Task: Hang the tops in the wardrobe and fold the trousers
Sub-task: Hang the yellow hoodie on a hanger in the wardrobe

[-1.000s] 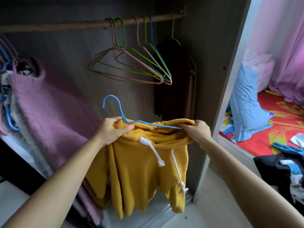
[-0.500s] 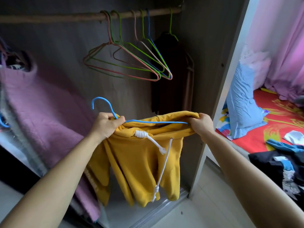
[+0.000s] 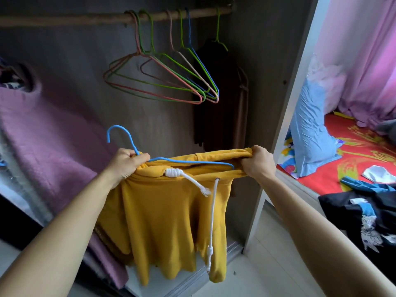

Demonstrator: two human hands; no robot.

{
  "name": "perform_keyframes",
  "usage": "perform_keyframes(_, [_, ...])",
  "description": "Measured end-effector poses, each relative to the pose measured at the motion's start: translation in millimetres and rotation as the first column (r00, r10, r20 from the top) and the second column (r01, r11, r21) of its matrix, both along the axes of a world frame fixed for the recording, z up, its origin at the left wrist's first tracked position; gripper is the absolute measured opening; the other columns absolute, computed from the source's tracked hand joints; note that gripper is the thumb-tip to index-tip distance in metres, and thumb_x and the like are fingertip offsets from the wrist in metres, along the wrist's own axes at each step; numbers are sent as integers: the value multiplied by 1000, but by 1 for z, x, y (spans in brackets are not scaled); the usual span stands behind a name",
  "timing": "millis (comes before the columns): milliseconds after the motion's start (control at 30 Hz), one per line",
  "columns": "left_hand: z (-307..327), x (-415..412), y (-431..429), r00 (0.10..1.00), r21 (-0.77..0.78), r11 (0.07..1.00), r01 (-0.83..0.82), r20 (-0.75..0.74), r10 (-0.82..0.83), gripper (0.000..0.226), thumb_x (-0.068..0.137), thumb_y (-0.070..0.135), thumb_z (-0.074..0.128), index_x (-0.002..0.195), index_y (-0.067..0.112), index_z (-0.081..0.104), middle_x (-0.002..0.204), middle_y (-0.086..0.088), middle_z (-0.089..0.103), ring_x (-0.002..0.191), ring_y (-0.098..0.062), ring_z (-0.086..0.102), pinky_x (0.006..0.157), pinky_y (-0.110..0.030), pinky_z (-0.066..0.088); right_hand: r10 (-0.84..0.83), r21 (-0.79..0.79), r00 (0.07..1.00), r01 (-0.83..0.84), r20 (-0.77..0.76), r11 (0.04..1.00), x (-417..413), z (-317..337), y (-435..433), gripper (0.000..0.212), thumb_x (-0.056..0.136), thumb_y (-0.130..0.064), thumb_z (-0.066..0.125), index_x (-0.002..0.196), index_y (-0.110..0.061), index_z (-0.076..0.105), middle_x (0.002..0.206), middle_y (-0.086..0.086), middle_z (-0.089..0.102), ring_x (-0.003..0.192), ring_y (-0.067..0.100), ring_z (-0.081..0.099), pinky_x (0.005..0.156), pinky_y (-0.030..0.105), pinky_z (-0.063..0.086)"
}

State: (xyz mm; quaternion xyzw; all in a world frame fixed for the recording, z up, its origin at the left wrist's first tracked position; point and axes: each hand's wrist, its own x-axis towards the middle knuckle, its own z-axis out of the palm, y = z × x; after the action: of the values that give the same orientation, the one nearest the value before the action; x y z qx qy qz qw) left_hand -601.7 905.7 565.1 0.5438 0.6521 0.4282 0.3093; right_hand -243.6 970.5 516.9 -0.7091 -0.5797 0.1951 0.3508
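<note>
Grips limp yellow hoodie and blue hanger in left hand, bunched shoulder in right hand; probably light, safest held at hanger neck

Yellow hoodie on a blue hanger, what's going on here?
A person is fitting a yellow hoodie onto a blue wire hanger at an open wardrobe. The left hand grips the hanger's neck together with the fabric; the right hand holds the hoodie's other end by the hanger's tip. It is not yet on the rail, where several empty hangers and a dark garment hang.
</note>
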Motion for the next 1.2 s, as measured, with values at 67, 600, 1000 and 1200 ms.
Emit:
perform_keyframes(67, [0, 3, -1, 993, -62, 995, 72, -84, -78, 36, 68, 37, 68, 49, 11, 55, 53, -5, 48, 54, -19, 47, 58, -31, 39, -3, -22, 1000, 3, -5, 1000, -2, 3, -1, 7, 85, -23, 62, 91, -20, 61, 85, 1, 66, 77, 23, 67, 70, 44, 62])
perform_keyframes(600, [-55, 54, -9, 997, -150, 986, 77, -17, -81, 52, 55, 26, 87, 103, 28, 67, 100, -3, 72, 84, -13, 67, 72, -32, 54, 261, 120, 750, -238, -608, 964, -36, 54, -12, 33, 90, -51, 55, 97, -21, 66, 91, 4, 71, 87, 22, 69, 74, 33, 60])
perform_keyframes(1000, [-31, 92, -3, 989, 198, 980, -8, 146, -22, 45, 55, 17, 72, 97, 30, 64, 86, 6, 70, 72, -4, 63, 64, -19, 53, 366, -161, 931, -361, 4, 919, -41, 68, -17, 39, 85, -49, 72, 91, -12, 62, 93, 5, 64, 79, 16, 61, 66, 26, 52])
perform_keyframes(1200, [-33, 89, -3, 983, 154, 987, 48, 166, -73, 55, 61, 4, 77, 102, 34, 56, 92, 1, 65, 67, -1, 64, 59, -21, 53, 427, -23, 781, -490, -456, 872, -54, 79, -35, 29, 93, -43, 65, 106, -17, 65, 90, -2, 72, 82, 14, 69, 67, 28, 59])
